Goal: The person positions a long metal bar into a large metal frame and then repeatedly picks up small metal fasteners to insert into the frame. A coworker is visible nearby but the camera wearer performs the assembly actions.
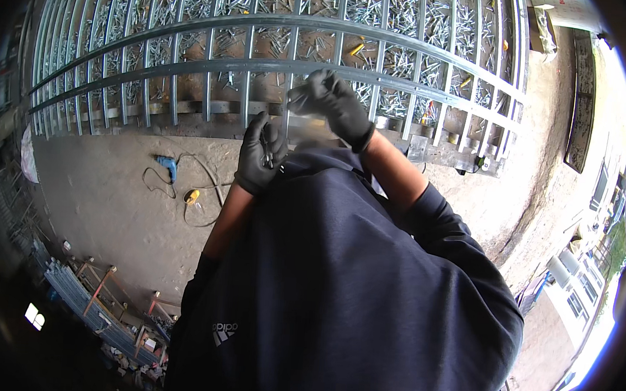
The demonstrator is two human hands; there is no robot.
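My left hand (262, 155), in a dark glove, is curled palm up in front of my chest. A few small shiny metal pins (268, 161) show in its palm, partly hidden by the fingers. My right hand (334, 109), gloved alike, is raised over the near rail of a metal frame (213, 65). Motion blurs its fingertips, so I cannot see whether they hold anything. The frame consists of several parallel silver bars crossed by two long rails. Beneath and between the bars lie a great many loose metal pins (397, 104) on a brown surface.
A blue power drill (168, 165) with its cord and a yellow object (192, 196) lie on the floor to the left. A yellow piece (356, 49) lies among the pins. Stacked metal lengths (91, 304) are at the lower left. A long dark trough (580, 101) stands right.
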